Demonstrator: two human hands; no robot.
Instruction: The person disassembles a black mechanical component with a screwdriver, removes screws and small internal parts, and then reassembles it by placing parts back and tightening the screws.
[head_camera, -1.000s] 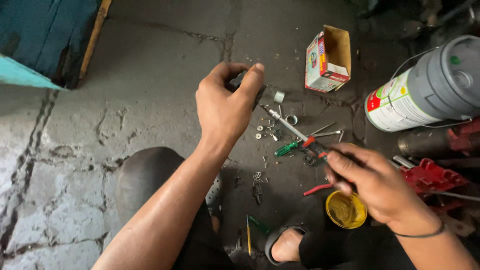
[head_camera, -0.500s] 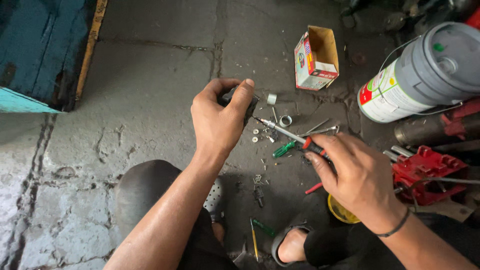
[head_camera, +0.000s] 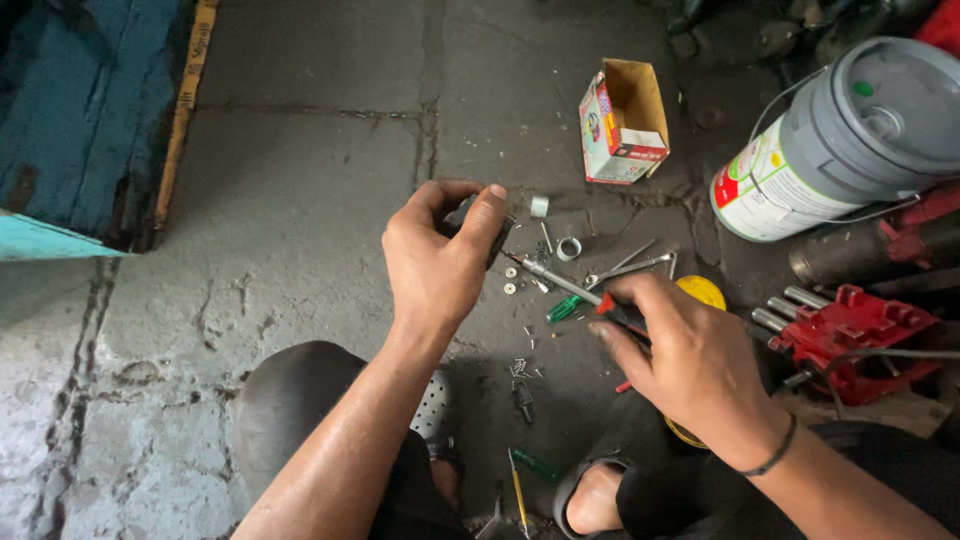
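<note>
At the far left, well apart from the hands, stands a blue-painted wooden box (head_camera: 75, 120) with a yellow edge strip, on the cracked concrete floor (head_camera: 290, 230). To the right of that box, about mid-picture, the left hand (head_camera: 440, 262) is curled shut around a small dark part (head_camera: 468, 215), thumb and fingers pinching it so that only a corner of it shows. The tip of a screwdriver (head_camera: 570, 290) meets that part from the right; its metal shaft slants down toward the right hand (head_camera: 690, 360), which is clenched on the red-and-black handle. Just beneath the shaft lies a second, green-handled screwdriver (head_camera: 562, 309) on the floor, and around it are scattered small white washers (head_camera: 510, 272), a pale ring (head_camera: 568, 248), a short white cylinder (head_camera: 539, 206) and thin metal rods (head_camera: 640, 262). Nearer the person's knees lie a cluster of small screws (head_camera: 518, 368) and a thin yellow-and-green tool (head_camera: 520, 490). Above the right hand, farther from the person, an open cardboard box (head_camera: 622, 125) stands with its flap up. A yellow lid (head_camera: 702, 290) peeks out just behind the right hand's knuckles. Farther right are a red metal tool with steel pins (head_camera: 850, 325) and, at the top right, a large grey-lidded bucket (head_camera: 850, 135) lying tilted.
</note>
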